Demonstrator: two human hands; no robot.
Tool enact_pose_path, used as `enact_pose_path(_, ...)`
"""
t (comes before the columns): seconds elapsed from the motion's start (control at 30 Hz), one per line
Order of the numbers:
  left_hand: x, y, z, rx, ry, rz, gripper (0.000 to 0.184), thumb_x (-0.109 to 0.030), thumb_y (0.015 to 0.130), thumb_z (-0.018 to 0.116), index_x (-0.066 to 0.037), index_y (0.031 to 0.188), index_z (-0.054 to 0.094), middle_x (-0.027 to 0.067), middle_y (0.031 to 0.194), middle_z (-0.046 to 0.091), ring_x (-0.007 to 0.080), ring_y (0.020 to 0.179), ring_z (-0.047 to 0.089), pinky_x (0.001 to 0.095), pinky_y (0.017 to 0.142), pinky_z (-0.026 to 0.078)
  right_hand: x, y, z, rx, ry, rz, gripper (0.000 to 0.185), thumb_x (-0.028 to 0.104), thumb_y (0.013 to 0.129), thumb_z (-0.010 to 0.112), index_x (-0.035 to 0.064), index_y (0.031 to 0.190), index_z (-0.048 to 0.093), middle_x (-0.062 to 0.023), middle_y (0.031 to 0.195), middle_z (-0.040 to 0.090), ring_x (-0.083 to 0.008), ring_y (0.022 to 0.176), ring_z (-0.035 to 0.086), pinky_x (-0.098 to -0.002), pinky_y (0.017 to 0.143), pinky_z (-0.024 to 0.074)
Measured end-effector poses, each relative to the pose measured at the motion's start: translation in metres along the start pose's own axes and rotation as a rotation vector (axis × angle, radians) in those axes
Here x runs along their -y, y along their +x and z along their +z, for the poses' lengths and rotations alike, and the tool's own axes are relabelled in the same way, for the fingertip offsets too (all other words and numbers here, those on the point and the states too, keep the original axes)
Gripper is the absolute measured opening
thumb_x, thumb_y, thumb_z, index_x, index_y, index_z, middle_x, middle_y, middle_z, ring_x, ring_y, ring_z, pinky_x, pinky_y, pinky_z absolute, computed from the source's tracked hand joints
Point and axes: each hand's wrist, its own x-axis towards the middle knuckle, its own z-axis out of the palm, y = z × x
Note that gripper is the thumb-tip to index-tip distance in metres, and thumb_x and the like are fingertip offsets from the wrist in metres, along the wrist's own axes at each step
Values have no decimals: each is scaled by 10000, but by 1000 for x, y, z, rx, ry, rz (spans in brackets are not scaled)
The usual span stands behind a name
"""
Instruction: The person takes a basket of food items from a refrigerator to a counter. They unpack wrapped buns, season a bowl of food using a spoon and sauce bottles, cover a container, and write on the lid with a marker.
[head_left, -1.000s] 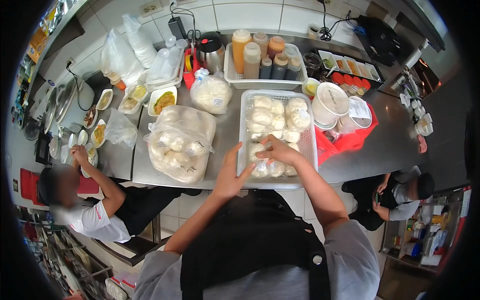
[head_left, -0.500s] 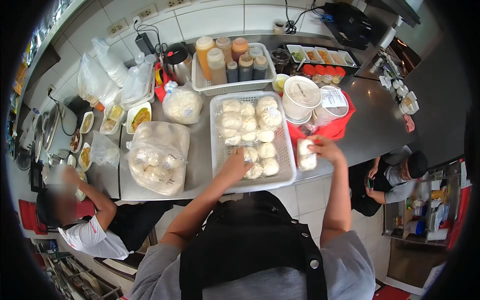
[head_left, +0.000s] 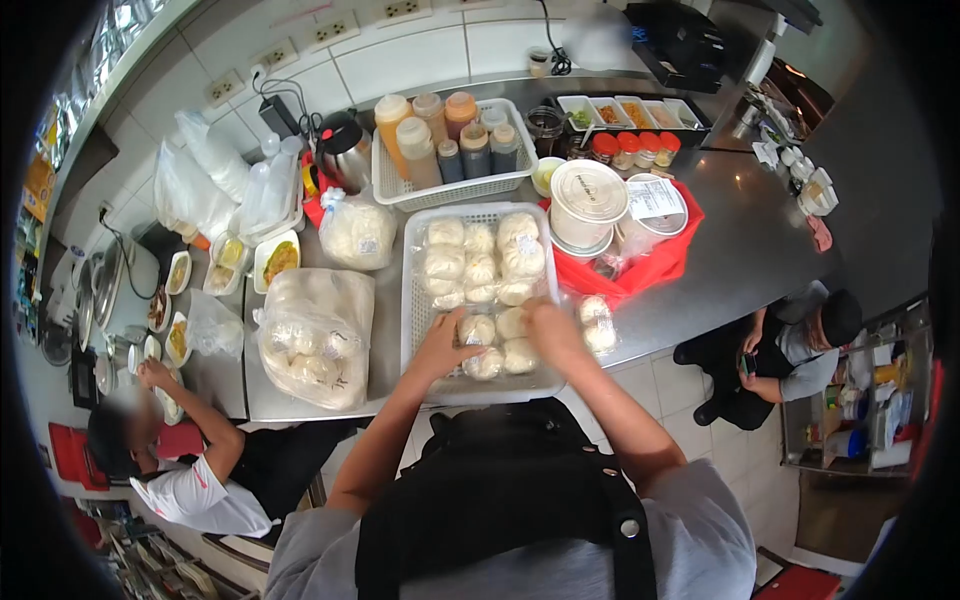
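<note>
Bright, fairly even indoor light fills the middle, glaring off the steel table toward two o'clock; the wall near three o'clock is dim. Wide-lens distortion bows the edges, with black corners. The right hand is blurred; smudged patches lie at one and eight o'clock.
</note>
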Motion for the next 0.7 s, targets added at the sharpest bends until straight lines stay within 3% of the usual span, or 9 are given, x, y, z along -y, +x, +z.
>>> enact_pose_path(0.07,3,-5,-7,3,-17,-15,923,-384,705,825,9,1414,384,232,1259,480,363,1151,522,396,989,430,-3,13,58,-76,-219,-39,233,82,866,511,-48,1039,595,-233,1021,628,-387,957,600,-420,835,503)
enact_pose_path(0.2,5,-11,-20,-13,-54,6,942,-275,687,859,16,1430,357,199,1202,497,294,1060,567,360,893,498,30,31,61,-9,-324,84,253,80,859,515,-31,1078,576,-231,1076,596,-366,1058,561,-403,855,488)
enact_pose_path(0.27,9,-12,-29,42,-66,-36,953,-247,689,865,36,1432,339,189,1211,497,261,1075,565,344,874,508,34,39,56,227,-391,91,348,205,827,642,-3,1102,589,-236,1112,588,-335,1084,554,-398,883,471)
enact_pose_path(0.3,13,-12,-32,82,-171,-85,965,-248,686,870,42,1432,332,193,1230,495,253,1094,559,339,880,505,37,38,54,218,-386,103,348,205,827,642,-3,1102,589,-236,1112,588,-335,1084,554,-398,883,471)
enact_pose_path(0.37,21,-9,-34,121,-270,-121,977,-248,683,874,49,1433,325,196,1249,492,244,1112,553,334,885,502,41,42,48,337,-416,15,655,386,673,810,-35,1123,587,-218,1104,600,-336,1075,551,-417,926,451)
enact_pose_path(0.4,25,-7,-34,131,-302,-105,983,-245,675,880,51,1431,325,202,1267,487,244,1124,549,337,901,494,38,44,51,324,-417,19,655,386,673,810,-35,1123,587,-218,1104,600,-336,1075,551,-417,926,451)
enact_pose_path(0.47,29,-5,-35,145,-329,-83,990,-241,667,885,54,1429,326,209,1285,482,243,1136,545,340,917,486,36,44,56,488,-393,-21,914,468,504,894,-69,1164,559,-197,1121,604,-347,1089,540,-426,952,437)
enact_pose_path(0.6,27,-7,-33,96,-210,-77,1036,-221,619,900,33,1430,309,206,1304,477,272,1188,503,377,998,427,44,34,49,448,-400,-1,889,445,546,877,-69,1186,537,-179,1147,607,-359,1153,511,-412,950,440)
enact_pose_path(0.7,11,-12,-38,76,-246,-101,1103,-200,592,903,7,1454,247,198,1308,476,288,1221,470,391,1031,395,47,27,40,329,-281,-2,852,375,567,872,-59,1200,503,-240,1151,588,-387,1104,568,-431,907,483)
